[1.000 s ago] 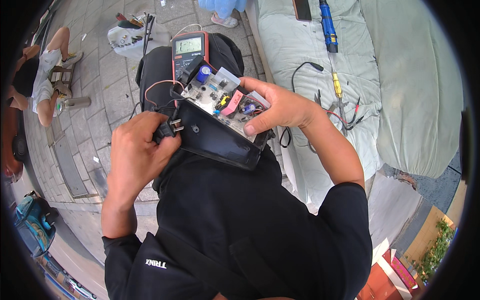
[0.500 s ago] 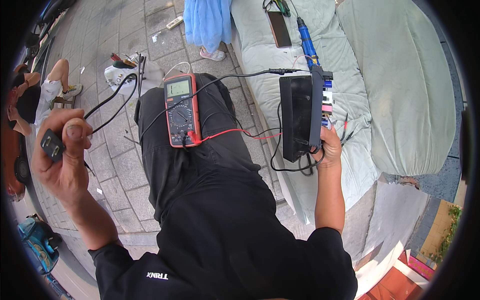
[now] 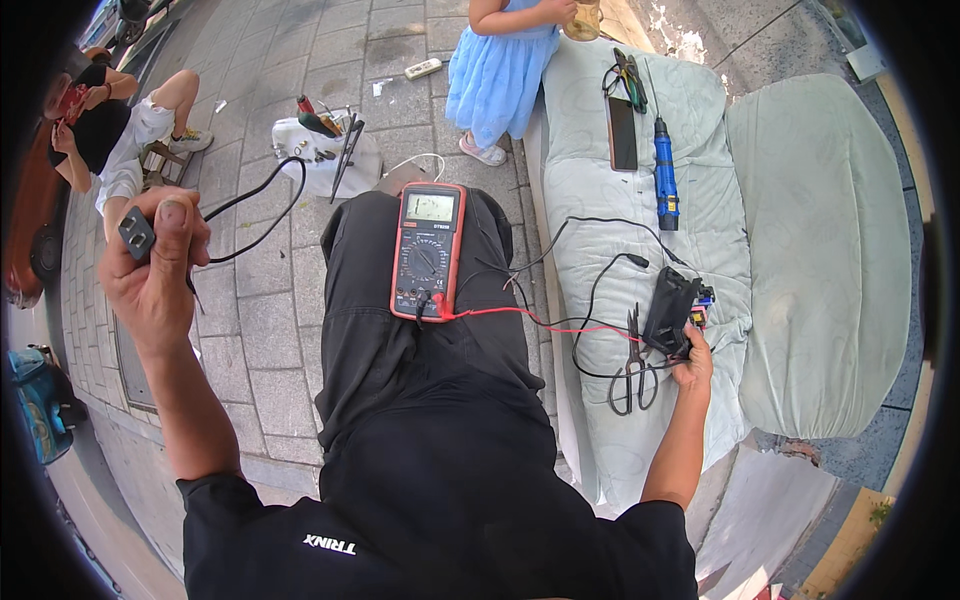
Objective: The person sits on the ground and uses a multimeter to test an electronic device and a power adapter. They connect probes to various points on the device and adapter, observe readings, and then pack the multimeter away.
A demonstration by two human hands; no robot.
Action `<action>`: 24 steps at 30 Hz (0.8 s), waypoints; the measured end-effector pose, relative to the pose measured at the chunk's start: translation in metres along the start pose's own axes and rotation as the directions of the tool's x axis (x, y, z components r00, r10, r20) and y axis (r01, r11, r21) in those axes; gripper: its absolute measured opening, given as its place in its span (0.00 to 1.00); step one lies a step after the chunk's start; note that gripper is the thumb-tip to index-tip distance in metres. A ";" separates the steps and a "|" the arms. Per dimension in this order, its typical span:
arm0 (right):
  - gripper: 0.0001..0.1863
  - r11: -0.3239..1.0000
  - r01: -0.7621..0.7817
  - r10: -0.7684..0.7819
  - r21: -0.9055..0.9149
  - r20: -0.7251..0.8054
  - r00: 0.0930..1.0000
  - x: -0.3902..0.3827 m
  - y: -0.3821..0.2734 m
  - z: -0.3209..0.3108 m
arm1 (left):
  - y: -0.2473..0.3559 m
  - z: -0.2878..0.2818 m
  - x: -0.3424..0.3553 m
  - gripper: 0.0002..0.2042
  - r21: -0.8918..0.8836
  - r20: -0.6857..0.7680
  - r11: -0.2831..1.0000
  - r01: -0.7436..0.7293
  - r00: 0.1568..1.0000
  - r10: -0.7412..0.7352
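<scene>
My left hand [image 3: 160, 265] is raised at the left, its thumb and fingers closed on a black two-prong plug [image 3: 137, 233]. A black cord [image 3: 296, 195] loops away from that hand. At the right, my right hand [image 3: 695, 362] grips an opened black plastic case [image 3: 668, 308] low over the cushion, with coloured electronic parts [image 3: 703, 300] showing along its far side. An orange-red multimeter [image 3: 428, 250] lies on my thighs, its display lit. Its red lead [image 3: 540, 312] runs toward the case. Beside my right hand lie black scissors [image 3: 630, 375].
A pale green cushion [image 3: 600, 250] on my right bears a blue electric screwdriver [image 3: 665, 185], a phone [image 3: 622, 137], green-handled pliers [image 3: 630, 80] and tangled black wires. A white stool-like surface [image 3: 350, 175] holds tools. A person in a blue dress [image 3: 495, 80] stands ahead; another person sits far left.
My right hand has lowered the case toward the cushion, uncovering the scissors. The cable no longer crosses over the multimeter. The view has shifted, and the plug stays in my left hand.
</scene>
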State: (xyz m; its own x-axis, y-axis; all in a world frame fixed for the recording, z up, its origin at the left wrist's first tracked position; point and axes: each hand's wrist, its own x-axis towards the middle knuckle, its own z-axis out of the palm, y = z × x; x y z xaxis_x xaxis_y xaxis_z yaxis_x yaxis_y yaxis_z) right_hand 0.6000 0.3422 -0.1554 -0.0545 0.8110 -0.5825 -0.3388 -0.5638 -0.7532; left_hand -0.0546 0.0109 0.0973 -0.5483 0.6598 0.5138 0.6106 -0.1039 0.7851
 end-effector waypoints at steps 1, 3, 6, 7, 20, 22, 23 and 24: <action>0.17 1.000 -0.019 0.019 -0.012 0.005 1.000 0.000 -0.003 0.005 | -0.004 0.001 -0.002 0.13 0.005 -0.019 1.000 0.014 1.000 -0.013; 0.18 0.989 -0.087 0.086 -0.118 -0.018 0.996 -0.002 -0.014 0.002 | -0.004 0.002 -0.005 0.14 -0.012 -0.031 0.999 0.046 0.998 -0.047; 0.25 0.686 -0.161 0.059 -0.709 -0.167 0.984 -0.009 -0.044 0.009 | -0.004 -0.007 -0.018 0.14 -0.047 -0.054 0.997 0.058 0.997 -0.061; 0.26 0.334 -0.176 -0.193 -0.926 -0.249 0.949 -0.006 -0.059 -0.006 | -0.009 -0.009 -0.019 0.14 -0.077 -0.037 0.995 0.057 0.997 -0.060; 0.34 0.076 0.630 -0.050 -0.773 0.628 0.776 -0.149 0.103 0.388 | -0.019 0.027 -0.061 0.13 -0.152 -0.020 0.961 0.232 0.971 -0.237; 0.35 0.012 0.593 0.005 -0.805 0.593 0.805 -0.148 0.122 0.412 | -0.023 0.030 -0.070 0.13 -0.148 -0.018 0.963 0.226 0.973 -0.231; 0.36 -0.017 0.571 0.028 -0.821 0.571 0.821 -0.146 0.127 0.419 | -0.025 0.031 -0.073 0.13 -0.142 -0.020 0.962 0.233 0.971 -0.238; 0.34 0.027 0.557 0.053 -0.830 0.558 0.828 -0.143 0.130 0.422 | -0.027 0.033 -0.076 0.12 -0.139 -0.019 0.961 0.239 0.969 -0.244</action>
State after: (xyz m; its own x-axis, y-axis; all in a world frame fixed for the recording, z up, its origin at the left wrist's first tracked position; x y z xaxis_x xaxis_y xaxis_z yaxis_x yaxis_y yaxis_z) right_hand 0.1675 0.2193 -0.0413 -0.5868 0.7292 -0.3521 0.7404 0.3070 -0.5980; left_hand -0.0108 -0.0124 0.0255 -0.6918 0.6508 0.3129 0.3763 -0.0450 0.9254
